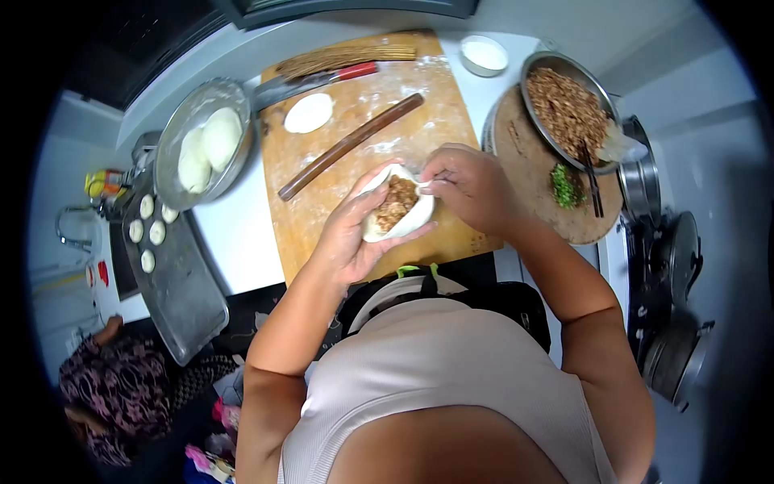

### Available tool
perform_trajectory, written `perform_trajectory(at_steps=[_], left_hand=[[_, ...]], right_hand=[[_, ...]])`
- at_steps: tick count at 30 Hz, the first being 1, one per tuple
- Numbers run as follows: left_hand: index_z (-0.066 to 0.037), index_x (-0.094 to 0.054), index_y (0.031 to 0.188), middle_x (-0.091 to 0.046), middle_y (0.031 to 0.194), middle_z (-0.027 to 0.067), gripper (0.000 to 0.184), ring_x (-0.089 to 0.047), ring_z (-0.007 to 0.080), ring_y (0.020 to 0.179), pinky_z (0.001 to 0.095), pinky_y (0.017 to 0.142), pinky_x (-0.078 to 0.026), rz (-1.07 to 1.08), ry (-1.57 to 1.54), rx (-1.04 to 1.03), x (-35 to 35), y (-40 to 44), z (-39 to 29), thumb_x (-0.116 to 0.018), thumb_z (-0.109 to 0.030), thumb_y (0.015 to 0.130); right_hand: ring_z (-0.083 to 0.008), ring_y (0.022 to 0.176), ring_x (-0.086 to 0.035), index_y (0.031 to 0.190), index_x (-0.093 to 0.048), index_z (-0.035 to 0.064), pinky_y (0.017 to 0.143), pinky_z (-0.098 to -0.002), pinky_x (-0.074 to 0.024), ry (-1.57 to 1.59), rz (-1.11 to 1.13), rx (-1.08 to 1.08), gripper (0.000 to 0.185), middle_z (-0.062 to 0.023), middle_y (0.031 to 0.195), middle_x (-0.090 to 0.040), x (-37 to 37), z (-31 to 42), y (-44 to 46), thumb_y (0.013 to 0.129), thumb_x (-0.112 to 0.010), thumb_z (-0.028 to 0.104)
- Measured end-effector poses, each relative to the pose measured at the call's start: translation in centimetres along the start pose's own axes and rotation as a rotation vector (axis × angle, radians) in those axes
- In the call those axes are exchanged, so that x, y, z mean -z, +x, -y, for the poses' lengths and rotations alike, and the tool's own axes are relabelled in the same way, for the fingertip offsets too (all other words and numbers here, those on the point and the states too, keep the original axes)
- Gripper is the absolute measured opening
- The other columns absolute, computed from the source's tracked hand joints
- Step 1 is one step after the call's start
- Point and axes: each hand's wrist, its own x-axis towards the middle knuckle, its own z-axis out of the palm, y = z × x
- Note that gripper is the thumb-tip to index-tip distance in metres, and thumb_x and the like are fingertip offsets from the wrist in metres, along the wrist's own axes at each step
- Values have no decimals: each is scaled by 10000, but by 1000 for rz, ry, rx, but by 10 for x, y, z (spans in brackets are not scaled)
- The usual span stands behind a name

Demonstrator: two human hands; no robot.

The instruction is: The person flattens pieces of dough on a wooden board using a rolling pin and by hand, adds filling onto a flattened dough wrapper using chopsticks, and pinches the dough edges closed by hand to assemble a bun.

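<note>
A round dough wrapper (416,218) with brown minced filling (397,203) in its middle rests in the cupped palm and fingers of my left hand (355,230). My right hand (468,184) pinches the wrapper's edge on the right side between thumb and fingers. Both hands are over the floured wooden board (306,234). Just beyond them a dark rolling pin (351,147) lies at a slant. Farther off, a flat dough round (309,113) lies on the board, near a knife with a red handle (355,71).
To the left stand a metal bowl of dough (165,165) and a tray (181,282) holding several buns. On the right, a bowl of filling (564,93), chopped greens (567,187) and chopsticks (595,181) sit on a round board (516,161). Another person (121,379) is at lower left.
</note>
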Motion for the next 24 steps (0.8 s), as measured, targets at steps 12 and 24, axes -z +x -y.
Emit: perform_trajectory(at_steps=[12, 24], left_hand=[[-11, -414, 1308, -546, 1215, 164, 388, -597, 292, 1086, 493, 902, -539, -15, 70, 59, 8, -8, -11, -434, -233, 990], [-20, -324, 1382, -462, 1330, 217, 585, -492, 388, 1219, 593, 960, -452, 198, -66, -11, 12, -11, -19, -505, -349, 933]], right_hand=[[-257, 720, -591, 1117, -613, 94, 663, -334, -483, -217, 192, 158, 387, -101, 851, -590, 0, 17, 16, 747, -668, -4], [-165, 754, -621, 884, -629, 1, 658, -275, -502, 191, -68, 10, 117, -79, 862, -610, -13, 3, 8, 782, -685, -15]])
